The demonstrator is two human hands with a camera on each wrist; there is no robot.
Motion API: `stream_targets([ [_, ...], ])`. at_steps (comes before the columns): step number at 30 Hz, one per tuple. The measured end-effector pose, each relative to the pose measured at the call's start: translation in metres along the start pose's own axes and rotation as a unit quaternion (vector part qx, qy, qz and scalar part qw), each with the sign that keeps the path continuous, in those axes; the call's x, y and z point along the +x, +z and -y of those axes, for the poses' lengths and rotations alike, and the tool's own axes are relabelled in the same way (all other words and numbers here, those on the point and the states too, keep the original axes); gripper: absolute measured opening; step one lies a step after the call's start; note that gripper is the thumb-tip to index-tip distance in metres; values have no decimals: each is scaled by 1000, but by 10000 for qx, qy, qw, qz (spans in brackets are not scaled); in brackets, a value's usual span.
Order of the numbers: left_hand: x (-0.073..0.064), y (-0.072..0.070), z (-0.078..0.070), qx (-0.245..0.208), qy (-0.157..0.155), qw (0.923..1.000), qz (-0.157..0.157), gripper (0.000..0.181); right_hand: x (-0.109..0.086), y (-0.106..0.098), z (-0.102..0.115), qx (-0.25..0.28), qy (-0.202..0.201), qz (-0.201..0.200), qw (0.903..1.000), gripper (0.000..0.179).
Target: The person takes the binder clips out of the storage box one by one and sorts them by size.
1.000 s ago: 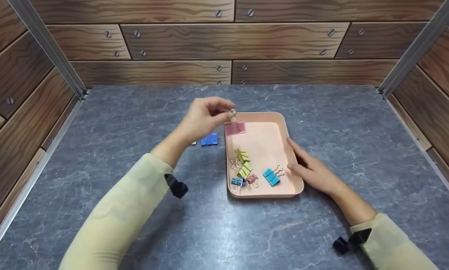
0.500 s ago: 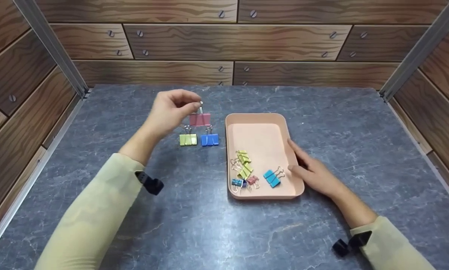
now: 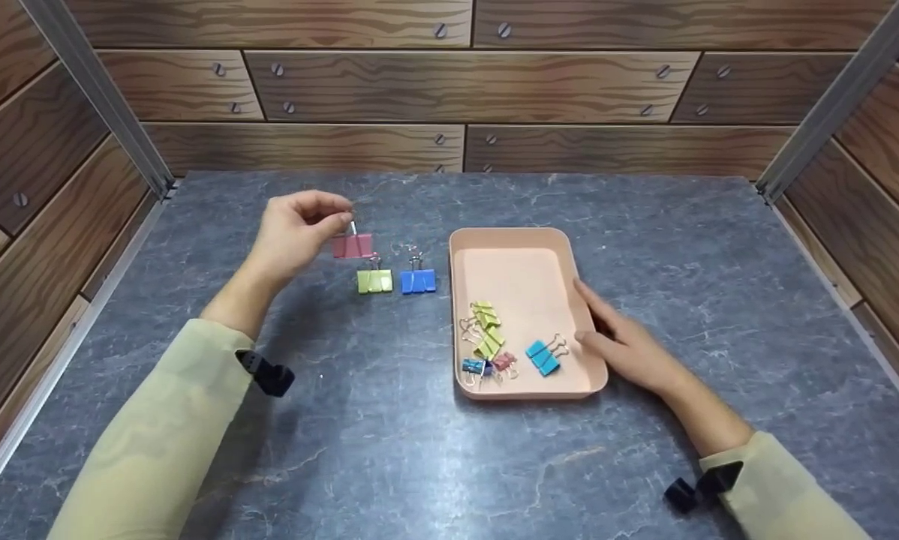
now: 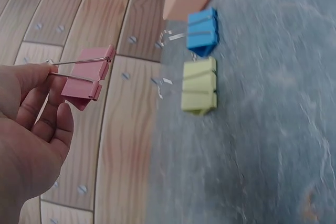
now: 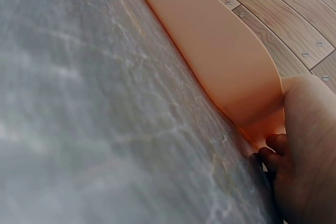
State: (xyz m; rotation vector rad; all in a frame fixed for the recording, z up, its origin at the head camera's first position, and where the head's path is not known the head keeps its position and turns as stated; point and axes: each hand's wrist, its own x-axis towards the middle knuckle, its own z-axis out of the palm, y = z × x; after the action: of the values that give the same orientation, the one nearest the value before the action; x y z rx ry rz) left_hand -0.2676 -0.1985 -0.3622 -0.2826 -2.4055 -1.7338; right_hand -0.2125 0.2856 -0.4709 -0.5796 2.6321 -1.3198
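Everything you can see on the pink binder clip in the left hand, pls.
The pink binder clip has a plain, slightly glossy body that looks like painted metal, plus two silvery wire handles. The left hand pinches it by the handles, so the body hangs below the fingertips in the head view. It is held up off the table, near the green clip but apart from it in the left wrist view. Only the hand visibly touches it.

Free tabletop [image 3: 374, 360] fronts the green clip [image 3: 374, 282], but blue clip [image 3: 418, 282] and tray [image 3: 521, 281] leave a seemingly narrow gap.
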Motion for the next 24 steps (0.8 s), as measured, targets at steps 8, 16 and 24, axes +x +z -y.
stream_targets([
  [8,-1,-12,21,114,-203,9997,-112,19,0,1,0,-7,66,-17,10000,73],
  [16,0,-16,36,187,-362,9990,-158,18,0,1,-2,-95,25,-16,10000,74],
  [24,-3,-16,48,540,-596,9967,-89,18,0,1,-2,-73,33,1,10000,74],
])
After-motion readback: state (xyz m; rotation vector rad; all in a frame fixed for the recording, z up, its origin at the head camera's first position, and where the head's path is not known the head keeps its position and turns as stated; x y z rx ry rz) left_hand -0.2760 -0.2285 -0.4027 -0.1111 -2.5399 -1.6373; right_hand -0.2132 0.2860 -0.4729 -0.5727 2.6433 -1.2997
